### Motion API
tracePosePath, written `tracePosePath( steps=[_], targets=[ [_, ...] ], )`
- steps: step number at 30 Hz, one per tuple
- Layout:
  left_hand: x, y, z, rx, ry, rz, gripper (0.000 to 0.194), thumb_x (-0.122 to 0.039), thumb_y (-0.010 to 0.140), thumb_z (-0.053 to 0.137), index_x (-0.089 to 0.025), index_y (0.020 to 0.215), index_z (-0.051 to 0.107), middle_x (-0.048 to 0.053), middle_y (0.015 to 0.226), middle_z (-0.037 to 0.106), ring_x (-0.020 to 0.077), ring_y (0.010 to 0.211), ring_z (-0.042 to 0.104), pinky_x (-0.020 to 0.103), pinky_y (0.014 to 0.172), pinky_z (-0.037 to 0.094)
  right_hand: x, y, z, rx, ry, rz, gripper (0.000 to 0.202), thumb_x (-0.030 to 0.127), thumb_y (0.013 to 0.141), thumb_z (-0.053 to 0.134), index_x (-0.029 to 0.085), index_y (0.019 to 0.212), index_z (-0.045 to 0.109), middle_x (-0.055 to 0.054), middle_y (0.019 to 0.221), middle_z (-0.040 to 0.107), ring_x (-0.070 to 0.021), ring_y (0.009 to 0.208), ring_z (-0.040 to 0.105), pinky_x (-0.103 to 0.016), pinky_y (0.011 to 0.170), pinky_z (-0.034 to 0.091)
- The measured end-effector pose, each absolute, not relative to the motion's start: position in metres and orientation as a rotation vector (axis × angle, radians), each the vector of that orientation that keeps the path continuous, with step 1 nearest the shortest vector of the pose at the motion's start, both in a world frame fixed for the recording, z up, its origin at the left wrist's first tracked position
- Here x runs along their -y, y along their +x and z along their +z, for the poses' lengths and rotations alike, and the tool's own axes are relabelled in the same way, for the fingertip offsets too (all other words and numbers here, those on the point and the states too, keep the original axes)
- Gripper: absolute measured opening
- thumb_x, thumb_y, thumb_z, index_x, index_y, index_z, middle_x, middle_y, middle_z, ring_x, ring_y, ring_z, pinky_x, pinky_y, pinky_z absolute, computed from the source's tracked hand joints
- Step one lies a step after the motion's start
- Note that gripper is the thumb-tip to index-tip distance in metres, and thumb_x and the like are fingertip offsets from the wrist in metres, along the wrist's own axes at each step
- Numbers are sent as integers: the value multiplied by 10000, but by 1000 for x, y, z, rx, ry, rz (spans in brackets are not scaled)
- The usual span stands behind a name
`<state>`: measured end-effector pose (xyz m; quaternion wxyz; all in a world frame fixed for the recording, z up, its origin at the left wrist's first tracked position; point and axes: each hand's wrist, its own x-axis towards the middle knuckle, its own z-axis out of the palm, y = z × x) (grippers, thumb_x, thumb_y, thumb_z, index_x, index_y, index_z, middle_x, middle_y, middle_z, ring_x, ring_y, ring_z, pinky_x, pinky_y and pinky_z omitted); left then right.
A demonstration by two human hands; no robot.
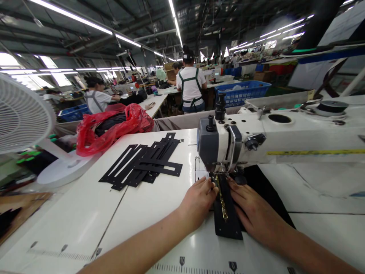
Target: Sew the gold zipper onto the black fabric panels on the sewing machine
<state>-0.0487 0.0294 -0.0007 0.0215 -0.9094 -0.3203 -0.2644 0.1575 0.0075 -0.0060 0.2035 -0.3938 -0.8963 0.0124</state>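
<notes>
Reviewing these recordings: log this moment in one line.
left hand: at black strip, left side | right hand: its right side | gold zipper: along strip | sewing machine: over far end | black pieces: further left

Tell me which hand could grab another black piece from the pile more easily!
Probably the left hand. It is nearer the pile, with bare white table between. The right hand is on the other side of the black strip with the gold zipper, so it would reach farther.
</notes>
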Motion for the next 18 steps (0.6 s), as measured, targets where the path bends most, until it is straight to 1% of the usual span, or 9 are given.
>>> tracePosePath(
  steps=[3, 6, 11, 15, 18],
  targets=[
    [-34, -48, 0, 1064, -2850, -782, 191, -130, 913, 394, -121, 940, 583, 97, 906, 579, 203, 902, 563, 366, 839, 514, -15, 157, -5, 2478, -1080, 46, 431, 96, 832, 399, 113, 1255, 482, -167, 1253, 525, -242, 1209, 445, -495, 999, 385],
    [-37, -48, 0, 1068, -2870, -782, 183, -139, 914, 397, -116, 957, 573, 110, 950, 569, 214, 936, 551, 361, 848, 504, -21, 156, -3, 2450, -1058, 82, 421, 93, 828, 400, 127, 1237, 497, -156, 1229, 543, -246, 1181, 470, -488, 989, 396],
    [-39, -50, 0, 1093, -2897, -832, 195, -125, 915, 381, -125, 962, 570, 102, 926, 574, 203, 923, 557, 351, 846, 507, -31, 154, -1, 2420, -1060, 83, 456, 83, 818, 398, 152, 1263, 467, -141, 1169, 576, -239, 1081, 537, -465, 937, 441],
    [-41, -50, -3, 1135, -2935, -883, 199, -125, 910, 385, -138, 1005, 560, 105, 1000, 572, 201, 974, 541, 346, 868, 497, -38, 153, -3, 2379, -1063, 62, 445, 75, 809, 394, 183, 1227, 501, -122, 1104, 601, -236, 1044, 555, -435, 892, 468],
    [-42, -50, -6, 1186, -2944, -878, 192, -140, 906, 391, -155, 995, 561, 85, 991, 567, 200, 944, 540, 338, 840, 501, -41, 154, -2, 2348, -1052, 78, 423, 78, 807, 388, 187, 1192, 526, -114, 1041, 613, -232, 987, 571, -416, 852, 483]
  ],
)
